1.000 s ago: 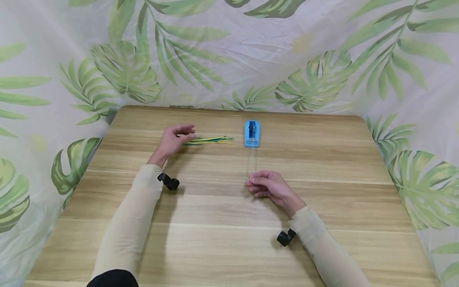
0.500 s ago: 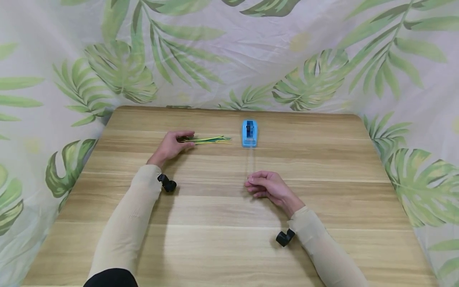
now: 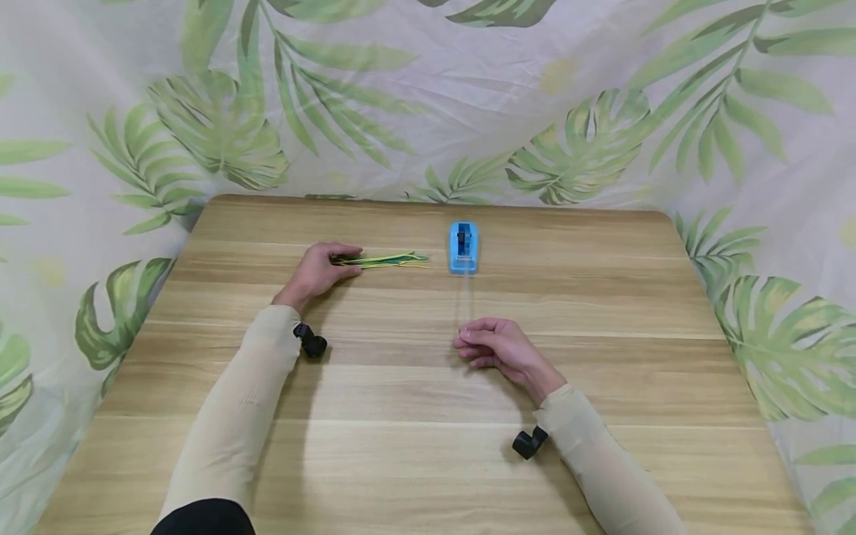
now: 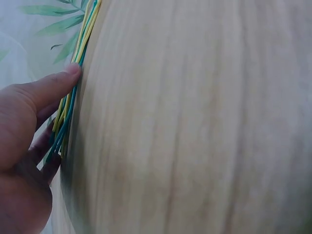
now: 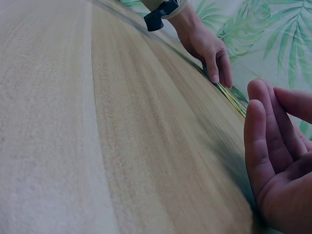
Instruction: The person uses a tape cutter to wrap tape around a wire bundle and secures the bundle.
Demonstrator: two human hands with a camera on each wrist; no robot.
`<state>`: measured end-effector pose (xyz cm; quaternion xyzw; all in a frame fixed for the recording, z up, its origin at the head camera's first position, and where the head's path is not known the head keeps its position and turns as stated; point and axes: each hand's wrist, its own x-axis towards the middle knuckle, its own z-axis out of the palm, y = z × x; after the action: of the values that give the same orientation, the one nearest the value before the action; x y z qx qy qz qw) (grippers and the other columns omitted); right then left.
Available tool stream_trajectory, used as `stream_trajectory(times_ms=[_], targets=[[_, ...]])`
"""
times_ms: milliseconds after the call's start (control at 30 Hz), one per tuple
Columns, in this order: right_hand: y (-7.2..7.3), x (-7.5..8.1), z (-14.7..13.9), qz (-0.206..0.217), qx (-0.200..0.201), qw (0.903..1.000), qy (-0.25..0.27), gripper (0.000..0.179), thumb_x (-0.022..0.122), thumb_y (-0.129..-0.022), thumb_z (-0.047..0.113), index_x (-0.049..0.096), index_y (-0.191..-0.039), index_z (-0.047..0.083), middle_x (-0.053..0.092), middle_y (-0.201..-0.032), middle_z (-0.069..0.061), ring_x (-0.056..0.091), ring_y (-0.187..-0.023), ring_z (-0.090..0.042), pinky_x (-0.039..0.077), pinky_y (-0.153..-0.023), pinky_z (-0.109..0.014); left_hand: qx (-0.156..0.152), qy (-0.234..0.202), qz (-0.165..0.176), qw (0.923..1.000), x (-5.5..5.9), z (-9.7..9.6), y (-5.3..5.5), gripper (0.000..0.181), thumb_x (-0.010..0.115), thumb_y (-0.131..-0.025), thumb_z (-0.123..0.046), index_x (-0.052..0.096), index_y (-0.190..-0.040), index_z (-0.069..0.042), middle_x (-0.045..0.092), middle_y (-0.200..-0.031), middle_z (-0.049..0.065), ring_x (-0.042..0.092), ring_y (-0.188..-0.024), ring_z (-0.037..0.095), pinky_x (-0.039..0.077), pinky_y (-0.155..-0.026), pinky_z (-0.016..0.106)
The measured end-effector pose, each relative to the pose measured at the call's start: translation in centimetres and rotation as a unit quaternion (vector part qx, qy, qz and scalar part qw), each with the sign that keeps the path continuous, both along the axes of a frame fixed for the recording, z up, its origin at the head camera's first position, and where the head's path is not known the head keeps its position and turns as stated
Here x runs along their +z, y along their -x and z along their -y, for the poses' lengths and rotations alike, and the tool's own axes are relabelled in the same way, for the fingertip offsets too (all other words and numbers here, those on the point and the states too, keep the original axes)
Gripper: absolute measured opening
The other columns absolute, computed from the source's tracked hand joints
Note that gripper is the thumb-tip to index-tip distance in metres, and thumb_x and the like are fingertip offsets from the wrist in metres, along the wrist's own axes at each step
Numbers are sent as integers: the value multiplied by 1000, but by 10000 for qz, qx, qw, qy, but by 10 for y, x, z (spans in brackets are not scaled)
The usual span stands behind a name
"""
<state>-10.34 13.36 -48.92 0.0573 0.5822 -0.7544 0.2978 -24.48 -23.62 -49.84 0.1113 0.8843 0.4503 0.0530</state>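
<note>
A bundle of thin green and yellow wires (image 3: 394, 261) lies on the table, left of a small blue tape dispenser (image 3: 464, 247). My left hand (image 3: 316, 271) holds the bundle's left end between thumb and fingers; in the left wrist view the thumb (image 4: 53, 87) lies along the near side of the strands. From the dispenser a strip of clear tape (image 3: 465, 297) runs straight toward me. Its free end is pinched between thumb and forefinger of my right hand (image 3: 501, 348), a little above the table. The right wrist view shows that hand's other fingers (image 5: 258, 141) loosely bent.
Wood-grain table (image 3: 401, 453) spreads under both arms. Behind its far edge hangs a white cloth (image 3: 468, 96) with a green leaf print. A small black camera (image 3: 310, 342) sits on the left wrist, another camera (image 3: 528, 443) on the right.
My left hand's fingers have come down around the wires' left end, the thumb moving to their near side. The right hand keeps the tape stretched in about the same place.
</note>
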Motion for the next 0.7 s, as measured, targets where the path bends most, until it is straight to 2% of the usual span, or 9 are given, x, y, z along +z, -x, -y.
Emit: stream_trajectory(times_ms=[133, 333, 567, 700], targets=[[0, 0, 0, 8, -10, 10000, 29, 16, 64, -97, 2, 65, -112, -3, 75, -94, -11, 73, -77, -16, 60, -65, -29, -40, 149, -138, 9998, 0, 0, 2, 38, 81, -87, -9, 71, -123, -4, 68, -125, 14, 55, -125, 33, 38, -111, 47], [0, -1, 0, 35, -32, 10000, 74, 21, 65, -96, 2, 63, -115, -7, 75, -93, -11, 73, -76, -16, 60, -65, -29, -16, 280, -307, 9991, -1, 1, 2, 33, 81, -86, -8, 74, -119, -5, 70, -121, 14, 58, -121, 33, 42, -108, 47], [1, -1, 0, 15, -34, 10000, 59, 23, 64, -97, 2, 62, -116, -9, 75, -93, -11, 73, -77, -16, 60, -65, -28, -148, 765, -748, 9942, 2, -1, 3, 22, 82, -85, -8, 79, -107, -7, 74, -109, 14, 66, -105, 30, 52, -92, 45], [1, 0, 0, 28, -57, 10000, 47, 16, 64, -97, 2, 65, -112, -5, 75, -93, -11, 73, -77, -16, 60, -64, -28, -313, 944, -916, 9908, 4, -3, 4, 18, 81, -86, -7, 80, -104, -6, 75, -104, 14, 68, -99, 30, 54, -87, 45]])
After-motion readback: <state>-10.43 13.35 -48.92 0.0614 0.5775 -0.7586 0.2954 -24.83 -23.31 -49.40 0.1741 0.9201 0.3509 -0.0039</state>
